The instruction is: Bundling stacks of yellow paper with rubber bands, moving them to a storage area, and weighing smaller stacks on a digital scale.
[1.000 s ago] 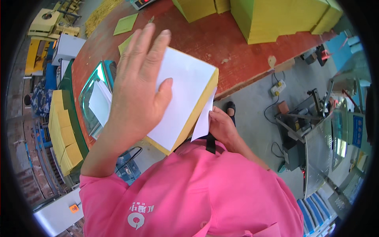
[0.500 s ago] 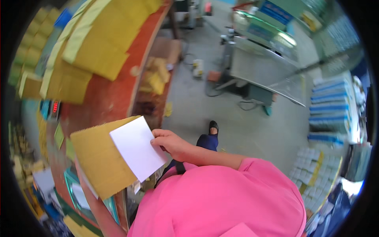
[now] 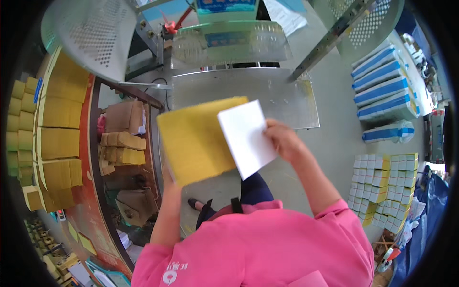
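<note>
Yellow paper block point(image 3: 198, 143), likely firm, wants support beneath; we cannot tell how our left hand point(image 3: 169, 176) grips; our right hand point(image 3: 283, 139) pinches a white sheet point(image 3: 246, 138) by its edge.

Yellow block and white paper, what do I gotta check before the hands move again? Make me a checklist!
1. Right hand gripping the white paper: ok, held by its right side.
2. Left hand gripping the yellow block: cannot tell, the fingers are hidden.
3. White paper touching the block: cannot tell, it only overlaps in this view.
4. Block resting on the red table: not ok, held away from it.
</note>
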{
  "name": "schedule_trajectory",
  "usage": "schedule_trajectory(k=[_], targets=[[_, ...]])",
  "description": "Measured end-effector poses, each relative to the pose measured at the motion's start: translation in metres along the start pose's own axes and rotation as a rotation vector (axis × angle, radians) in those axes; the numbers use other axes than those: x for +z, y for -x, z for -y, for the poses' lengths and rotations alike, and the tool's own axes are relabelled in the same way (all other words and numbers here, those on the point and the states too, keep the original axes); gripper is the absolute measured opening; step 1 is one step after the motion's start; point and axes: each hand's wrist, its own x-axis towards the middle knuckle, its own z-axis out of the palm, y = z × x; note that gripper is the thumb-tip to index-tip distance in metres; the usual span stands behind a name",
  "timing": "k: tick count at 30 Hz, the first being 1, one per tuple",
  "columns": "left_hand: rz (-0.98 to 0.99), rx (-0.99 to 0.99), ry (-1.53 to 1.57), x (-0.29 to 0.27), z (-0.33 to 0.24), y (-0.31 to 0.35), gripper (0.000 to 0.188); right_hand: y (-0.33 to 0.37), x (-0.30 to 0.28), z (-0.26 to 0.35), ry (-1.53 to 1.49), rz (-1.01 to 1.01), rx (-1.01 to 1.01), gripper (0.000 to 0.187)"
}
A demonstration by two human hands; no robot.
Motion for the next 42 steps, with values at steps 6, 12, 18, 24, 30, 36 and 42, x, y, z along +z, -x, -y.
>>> schedule_trajectory(k=[6, 12, 18, 24, 30, 36, 42], targets=[[0.070, -0.167, 0.394, 0.150, -0.042, -0.095, 0.048, -0.055, -0.141, 0.036, -0.291, -0.033, 0.007, 0.032], [0.076, -0.126, 0.522, 0.165, 0.007, -0.116, 0.049, -0.087, -0.173, 0.033, -0.630, 0.147, 0.042, 0.038], [0.063, -0.143, 0.485, 0.153, 0.008, -0.128, 0.044, -0.109, -0.180, 0.043, -0.511, 0.175, 0.119, 0.033], [0.161, -0.212, 0.334, 0.129, -0.010, -0.130, 0.046, -0.121, -0.192, 0.037, -0.138, 0.038, 0.115, 0.035], [0.189, -0.380, 0.828, 0.130, -0.068, -0.120, 0.055, -0.115, -0.149, 0.026, 0.138, -0.446, -0.208, 0.050], [0.167, -0.464, 0.635, 0.135, -0.085, -0.116, 0.058, -0.106, -0.144, 0.027, 0.637, -0.589, -0.432, 0.044], [0.126, -0.492, 0.646, 0.139, -0.088, -0.115, 0.055, -0.101, -0.142, 0.026, 0.617, -0.544, -0.422, 0.036]])
